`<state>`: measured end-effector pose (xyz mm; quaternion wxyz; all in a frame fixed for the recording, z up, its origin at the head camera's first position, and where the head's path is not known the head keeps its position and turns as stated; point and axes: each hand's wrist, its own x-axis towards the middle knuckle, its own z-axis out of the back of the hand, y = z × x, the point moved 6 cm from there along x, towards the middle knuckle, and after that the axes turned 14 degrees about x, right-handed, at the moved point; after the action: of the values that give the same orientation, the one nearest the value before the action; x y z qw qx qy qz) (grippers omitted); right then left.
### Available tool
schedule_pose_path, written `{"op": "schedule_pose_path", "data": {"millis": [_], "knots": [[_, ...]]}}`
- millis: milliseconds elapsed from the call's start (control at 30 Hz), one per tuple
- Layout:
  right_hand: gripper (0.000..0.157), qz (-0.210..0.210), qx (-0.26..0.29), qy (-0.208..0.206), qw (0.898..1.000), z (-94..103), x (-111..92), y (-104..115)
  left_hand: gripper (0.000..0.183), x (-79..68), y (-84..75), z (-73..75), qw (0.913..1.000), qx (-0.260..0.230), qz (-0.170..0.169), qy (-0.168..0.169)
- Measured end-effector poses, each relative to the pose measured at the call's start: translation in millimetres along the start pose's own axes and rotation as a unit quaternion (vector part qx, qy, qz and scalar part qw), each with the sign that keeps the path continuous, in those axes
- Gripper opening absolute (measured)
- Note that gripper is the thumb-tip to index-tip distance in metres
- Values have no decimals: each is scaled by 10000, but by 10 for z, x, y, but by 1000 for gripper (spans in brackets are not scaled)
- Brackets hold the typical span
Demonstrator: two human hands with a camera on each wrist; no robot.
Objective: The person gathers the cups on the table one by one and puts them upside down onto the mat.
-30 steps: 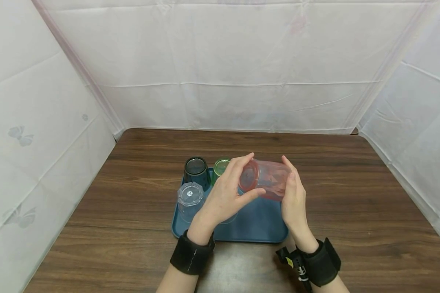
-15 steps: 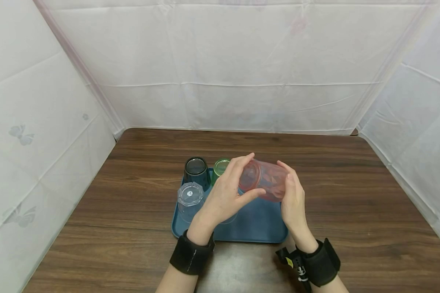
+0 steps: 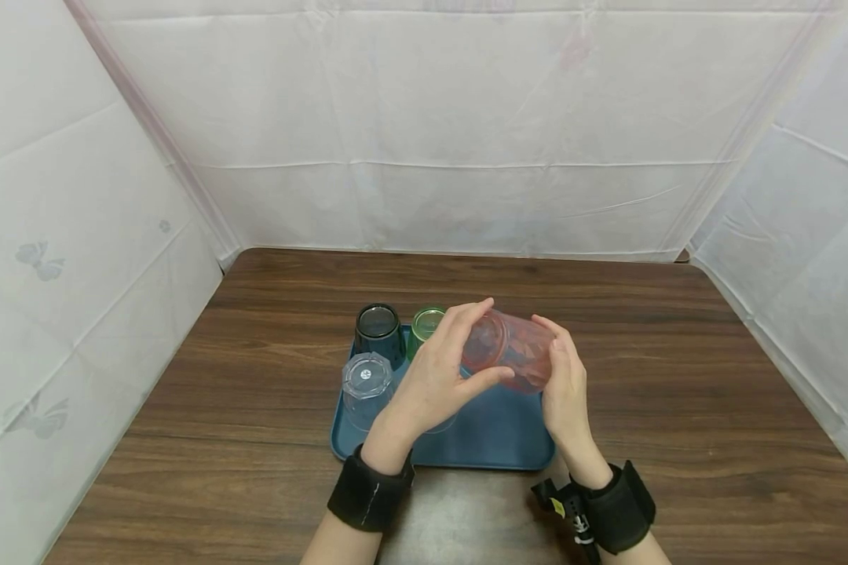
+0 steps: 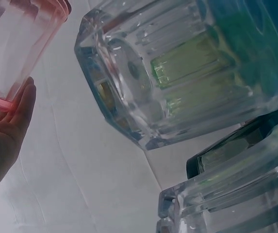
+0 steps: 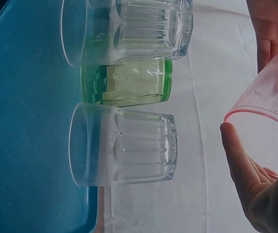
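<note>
Both hands hold a translucent pink glass (image 3: 526, 349) tilted nearly on its side above the tray. My left hand (image 3: 431, 369) grips the base end, thumb on the near side and fingers over the far side. Around the wide rim end curl the fingers of my right hand (image 3: 567, 384). The right wrist view shows the right hand (image 5: 248, 174) with a fingertip at the thin pink rim, and the left hand (image 5: 274, 29) at the other end. In the left wrist view, the left hand (image 4: 8, 128) supports the thick pink base.
A blue tray (image 3: 491, 439) lies on the wooden table (image 3: 254, 392). Upside down on it stand a dark glass (image 3: 379, 337), a green glass (image 3: 424, 322) and a clear glass (image 3: 366, 384). Another clear glass (image 5: 139, 150) is mostly hidden by the left hand in the head view.
The right hand has shifted slightly left, and the pink glass has turned a little, its rim end dipping toward me. The left hand is almost still.
</note>
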<state>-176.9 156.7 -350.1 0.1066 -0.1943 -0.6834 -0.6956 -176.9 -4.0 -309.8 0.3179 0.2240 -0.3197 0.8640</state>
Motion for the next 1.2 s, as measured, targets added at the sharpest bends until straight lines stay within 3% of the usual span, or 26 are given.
{"op": "schedule_pose_path", "data": {"millis": [567,1200], "knots": [[44,163,930,230,9953,-42,-1,-19,76,6,-25,13,9994,-175,-42,-303],[43,152,973,156,9950,-43,13,-62,75,5,-7,30,9983,20,128,-567]]}}
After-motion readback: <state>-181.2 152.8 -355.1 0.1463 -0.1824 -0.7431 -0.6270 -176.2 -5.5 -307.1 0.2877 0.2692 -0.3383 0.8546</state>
